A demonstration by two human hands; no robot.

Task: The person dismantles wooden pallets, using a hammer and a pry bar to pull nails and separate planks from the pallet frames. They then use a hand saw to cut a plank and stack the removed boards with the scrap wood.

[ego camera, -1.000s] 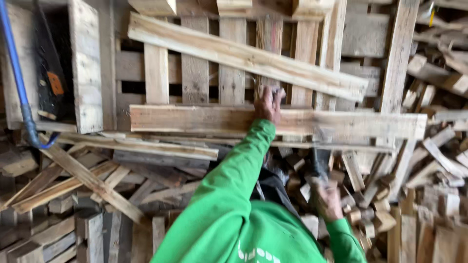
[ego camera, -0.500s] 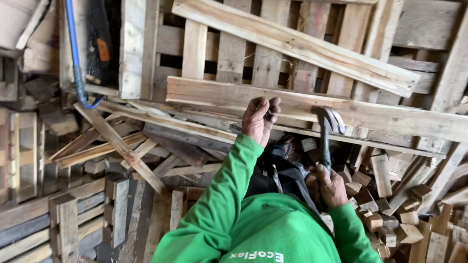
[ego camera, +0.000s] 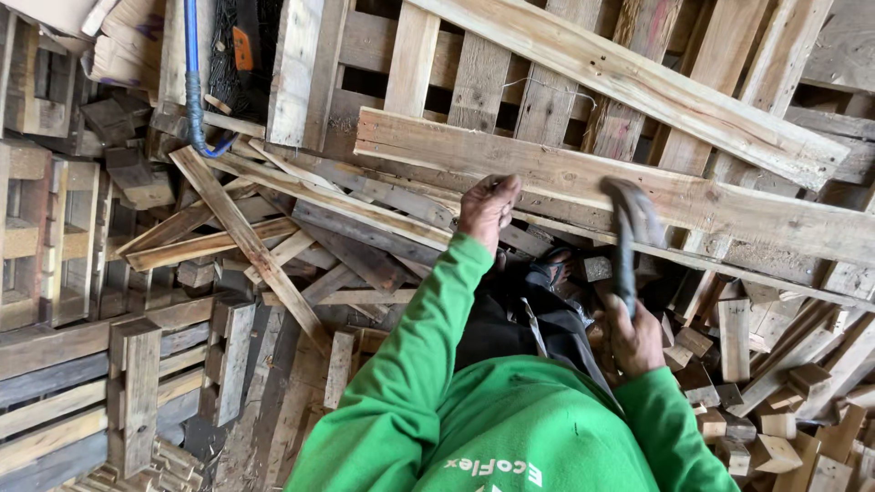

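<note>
Bracing against the long, pale, weathered wooden plank [ego camera: 693, 196], the left hand [ego camera: 488, 210] sits at the board's near edge with its fingers curled in. Whether they actually clasp the wood or only press on it cannot be told from this view.

The plank's long axis runs across the view from left to right, dipping slightly toward the right. It lies over a slatted wooden pallet [ego camera: 474, 64] and beneath another pale diagonal board [ego camera: 638, 87].

The right hand [ego camera: 635, 342] is closed tight around the handle of a dark steel claw hammer [ego camera: 624, 241]. The handle stands nearly square to the plank, and the head is raised close to the plank's near edge.

The hammer head lies to the right of the left hand, near it but clearly apart. The left hand is the nearer of the two to the wood (the right hand is well back, close to the green sweatshirt [ego camera: 510, 428]).

Loose wooden offcut blocks [ego camera: 775, 401] are heaped to the right, and a blue hose [ego camera: 191, 82] hangs at upper left.
</note>
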